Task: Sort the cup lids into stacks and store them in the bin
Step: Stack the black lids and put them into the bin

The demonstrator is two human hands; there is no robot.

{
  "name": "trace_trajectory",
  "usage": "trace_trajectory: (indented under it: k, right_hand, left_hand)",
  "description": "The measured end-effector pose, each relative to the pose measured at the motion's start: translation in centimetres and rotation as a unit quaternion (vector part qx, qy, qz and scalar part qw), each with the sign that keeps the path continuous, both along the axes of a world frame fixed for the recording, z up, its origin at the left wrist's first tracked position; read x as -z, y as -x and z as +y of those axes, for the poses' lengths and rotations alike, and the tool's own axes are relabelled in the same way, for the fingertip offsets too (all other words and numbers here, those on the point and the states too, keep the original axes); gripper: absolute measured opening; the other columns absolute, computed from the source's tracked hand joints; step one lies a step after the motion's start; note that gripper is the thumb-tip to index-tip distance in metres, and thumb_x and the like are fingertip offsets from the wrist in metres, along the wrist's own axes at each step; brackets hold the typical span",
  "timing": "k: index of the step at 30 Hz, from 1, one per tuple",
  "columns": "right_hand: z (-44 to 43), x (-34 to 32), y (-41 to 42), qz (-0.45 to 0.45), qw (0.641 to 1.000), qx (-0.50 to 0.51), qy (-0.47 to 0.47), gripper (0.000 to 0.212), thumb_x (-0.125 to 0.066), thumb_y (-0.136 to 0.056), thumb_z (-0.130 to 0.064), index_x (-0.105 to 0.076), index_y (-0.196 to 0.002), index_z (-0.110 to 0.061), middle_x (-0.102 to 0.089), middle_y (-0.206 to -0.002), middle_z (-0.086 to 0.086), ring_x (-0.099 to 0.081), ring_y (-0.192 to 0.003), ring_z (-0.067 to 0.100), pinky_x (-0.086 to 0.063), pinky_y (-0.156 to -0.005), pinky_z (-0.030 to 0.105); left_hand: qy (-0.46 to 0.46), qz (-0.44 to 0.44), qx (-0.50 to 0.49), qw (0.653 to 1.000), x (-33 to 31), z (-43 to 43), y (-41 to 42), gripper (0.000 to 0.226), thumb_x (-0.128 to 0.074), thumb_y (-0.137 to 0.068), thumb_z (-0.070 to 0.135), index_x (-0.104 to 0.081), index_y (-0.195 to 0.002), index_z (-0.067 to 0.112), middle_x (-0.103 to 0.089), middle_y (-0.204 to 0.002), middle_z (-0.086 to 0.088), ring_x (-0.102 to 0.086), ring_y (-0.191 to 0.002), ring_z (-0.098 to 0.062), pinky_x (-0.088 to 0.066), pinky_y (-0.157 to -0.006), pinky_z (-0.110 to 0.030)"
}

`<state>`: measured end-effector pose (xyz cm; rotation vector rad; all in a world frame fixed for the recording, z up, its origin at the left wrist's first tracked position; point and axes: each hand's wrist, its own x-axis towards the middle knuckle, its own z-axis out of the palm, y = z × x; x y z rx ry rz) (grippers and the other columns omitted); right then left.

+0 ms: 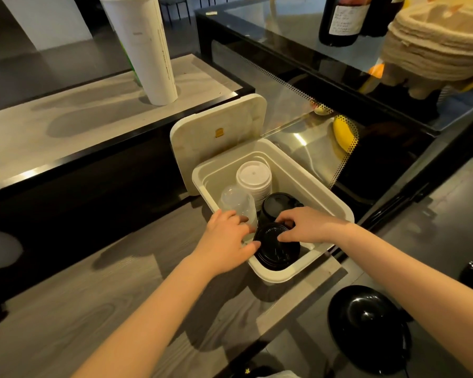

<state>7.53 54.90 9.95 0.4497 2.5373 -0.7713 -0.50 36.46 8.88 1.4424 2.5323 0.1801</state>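
Item: cream bin (336,205), open, on the wood-grain counter (66,309), its hinged lid (219,137) standing upright behind it. Contents, as I see them from the head camera: stack of white lids (254,177) at the far side; stack of clear dome lids (236,201) at the left wall; stack of black lids (277,204) at the centre; a second stack of black lids (276,248) at the near corner, tilted toward me. My left hand (227,238) is inside the near-left of the bin, thumb against the near black stack's edge, fingers curled beside the clear domes. My right hand (309,226) has its fingertips clamped on the top of that same near black stack. Also present: tall white sleeve of paper cups (145,50) on the raised ledge, glass display case (339,85) to the right, round black object (366,323) at lower right
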Motion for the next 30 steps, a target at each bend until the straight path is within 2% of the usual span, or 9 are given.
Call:
trace_trajectory:
  k: [4, 8, 11, 15, 19, 25, 30]
  right_hand:
    - [-0.2, -0.1, -0.7, 0.045, 0.998, 0.01, -0.048, 0.049, -0.062, -0.086, -0.043, -0.051, -0.13, -0.023, -0.058, -0.119, -0.003, -0.054, -0.094, 0.012, -0.046, -0.085, 0.026]
    - [-1.0, -0.9, -1.1, 0.084, 0.994, 0.025, -0.072, 0.053, -0.059, -0.087, -0.046, -0.048, -0.133, -0.023, -0.053, -0.129, -0.002, -0.053, -0.112, 0.015, -0.045, -0.092, 0.028]
    - [-2.2, -1.9, -1.2, 0.115, 0.987, 0.022, -0.109, 0.049, -0.058, -0.088, -0.045, -0.048, -0.131, -0.025, -0.052, -0.128, -0.005, -0.052, -0.116, 0.016, -0.047, -0.092, 0.031]
    - [-4.6, -2.8, -0.6, 0.194, 0.969, 0.003, -0.151, 0.041, -0.057, -0.088, -0.042, -0.052, -0.125, -0.024, -0.057, -0.117, -0.003, -0.054, -0.108, 0.02, -0.049, -0.089, 0.038]
    - [-8.4, -3.4, 1.1, 0.232, 0.955, -0.031, -0.183, 0.047, -0.052, -0.091, -0.043, -0.046, -0.133, -0.024, -0.054, -0.126, -0.003, -0.05, -0.115, 0.019, -0.047, -0.088, 0.034]
    - [-16.6, -3.5, 4.6, 0.265, 0.943, -0.109, -0.167, 0.045, -0.05, -0.093, -0.043, -0.048, -0.132, -0.022, -0.055, -0.123, 0.0, -0.051, -0.115, 0.02, -0.048, -0.089, 0.034]
    - [-24.9, -2.1, 7.1, 0.236, 0.951, -0.158, -0.123, 0.045, -0.052, -0.092, -0.04, -0.047, -0.133, -0.022, -0.052, -0.129, 0.0, -0.047, -0.122, 0.02, -0.046, -0.094, 0.035]
  left_hand:
    - [0.012, -0.003, -0.008, 1.0, -0.1, 0.1, -0.4, 0.045, -0.041, -0.094, 0.047, -0.053, -0.132, 0.025, -0.042, -0.144, 0.0, -0.024, -0.139, -0.019, -0.005, -0.116, -0.041]
    - [-0.03, 0.004, -0.017, 0.999, -0.7, -0.6, -0.3, 0.043, -0.042, -0.096, 0.041, -0.052, -0.132, 0.021, -0.038, -0.148, 0.001, -0.019, -0.142, -0.016, -0.005, -0.117, -0.039]
    - [-0.054, 0.019, -0.036, 0.998, -1.2, -1.7, 0.3, 0.043, -0.042, -0.095, 0.042, -0.051, -0.133, 0.022, -0.038, -0.148, 0.002, -0.019, -0.143, -0.016, -0.006, -0.117, -0.04]
    - [-0.073, 0.036, -0.065, 0.995, -2.2, -4.5, 1.2, 0.043, -0.043, -0.095, 0.042, -0.051, -0.133, 0.024, -0.038, -0.148, 0.004, -0.02, -0.143, -0.015, -0.008, -0.118, -0.042]
    - [-0.079, 0.037, -0.118, 0.989, -2.9, -9.4, 2.0, 0.046, -0.044, -0.095, 0.041, -0.045, -0.138, 0.023, -0.032, -0.151, 0.003, -0.021, -0.142, -0.014, -0.012, -0.117, -0.033]
    - [-0.065, 0.016, -0.228, 0.971, -2.5, -19.2, 3.3, 0.047, -0.046, -0.095, 0.04, -0.045, -0.138, 0.02, -0.034, -0.15, 0.001, -0.024, -0.141, -0.015, -0.018, -0.117, -0.032]
    - [-0.057, -0.005, -0.282, 0.958, -0.9, -28.0, 3.8, 0.046, -0.051, -0.094, 0.036, -0.049, -0.134, 0.015, -0.039, -0.146, -0.004, -0.029, -0.139, -0.019, -0.022, -0.114, -0.032]
